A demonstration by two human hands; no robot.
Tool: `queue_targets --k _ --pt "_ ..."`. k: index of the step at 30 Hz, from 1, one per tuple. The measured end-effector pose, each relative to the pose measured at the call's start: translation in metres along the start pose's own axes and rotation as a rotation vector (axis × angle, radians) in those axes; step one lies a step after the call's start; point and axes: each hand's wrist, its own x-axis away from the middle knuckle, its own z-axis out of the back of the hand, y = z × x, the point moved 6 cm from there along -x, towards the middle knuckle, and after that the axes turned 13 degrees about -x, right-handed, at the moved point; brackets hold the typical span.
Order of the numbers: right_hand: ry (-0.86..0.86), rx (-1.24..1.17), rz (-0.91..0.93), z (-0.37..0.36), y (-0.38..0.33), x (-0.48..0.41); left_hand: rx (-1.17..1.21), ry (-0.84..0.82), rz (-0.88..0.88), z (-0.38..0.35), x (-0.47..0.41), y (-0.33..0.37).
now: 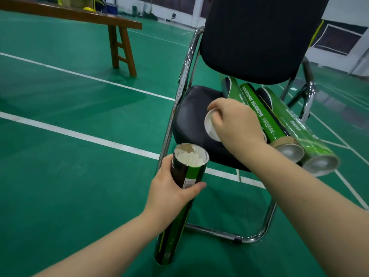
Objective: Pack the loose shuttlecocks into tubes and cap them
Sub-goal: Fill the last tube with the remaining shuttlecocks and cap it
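"Over a black chair [195, 108] on a green badminton court, what is the person doing?" asks the listener.

"Capping looks to be the step in hand," says the describer. "The left hand [169, 188] is wrapped round an open tube [191, 170], held upright and slightly tilted in front of the chair, low over the court floor [79, 156]. White shuttlecocks [191, 157] fill it almost to the rim. The right hand [237, 120] hovers above the seat, its fingers pinching a round white cap [209, 124]."

"So what does the next move call for?"

"Most likely bringing the cap across to the open mouth, setting it square on the rim and pressing it down without crushing the feather tips. The cap and the tube are apart now."

"And the count?"

"Four tubes in all. One is in the left hand, and three lying tubes [265, 114] rest side by side on the seat, their near ends jutting past its front edge. The third is partly hidden behind the right wrist. Whether those three are capped cannot be told. One cap is in view, and one chair. No loose shuttlecocks show anywhere. One wooden bench [79, 15] stands well behind, to the left."
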Motion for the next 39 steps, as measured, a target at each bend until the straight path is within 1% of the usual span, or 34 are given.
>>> queue_targets --k 2,5,6,8,11,16,20,28,32,35,37,39 --pt "0.055 -0.320 -0.056 0.015 0.000 0.027 -0.007 -0.024 -0.018 -0.007 0.006 0.005" --pt "0.003 -0.695 -0.245 0.011 0.010 0.060 -0.014 -0.057 -0.060 -0.018 0.015 0.015" --pt "-0.026 -0.785 -0.316 0.006 0.014 0.069 -0.018 -0.063 -0.074 -0.021 0.018 0.018" --pt "-0.062 -0.893 -0.418 0.000 0.021 0.084 -0.014 -0.079 -0.099 -0.029 0.024 0.023" --pt "-0.086 -0.917 -0.494 0.001 0.030 0.100 -0.010 -0.105 -0.128 -0.041 0.037 0.025" --pt "-0.182 -0.926 -0.578 -0.003 0.038 0.126 0.016 -0.141 -0.142 -0.060 0.054 0.019" --pt "-0.169 -0.916 -0.625 -0.010 0.047 0.139 0.010 -0.150 -0.138 -0.068 0.061 0.011" --pt "-0.157 -0.862 -0.621 -0.022 0.052 0.146 -0.001 -0.180 -0.121 -0.075 0.064 0.003" --pt "-0.155 -0.858 -0.604 -0.026 0.050 0.145 0.016 -0.237 -0.086 -0.075 0.062 0.002" --pt "-0.154 -0.899 -0.640 -0.031 0.053 0.145 0.079 -0.318 -0.056 -0.075 0.062 0.000" --pt "-0.170 -0.920 -0.660 -0.034 0.054 0.146 0.166 -0.371 -0.060 -0.073 0.063 0.002" --pt "-0.171 -0.941 -0.671 -0.033 0.054 0.148 0.267 -0.368 -0.033 -0.066 0.059 0.008"
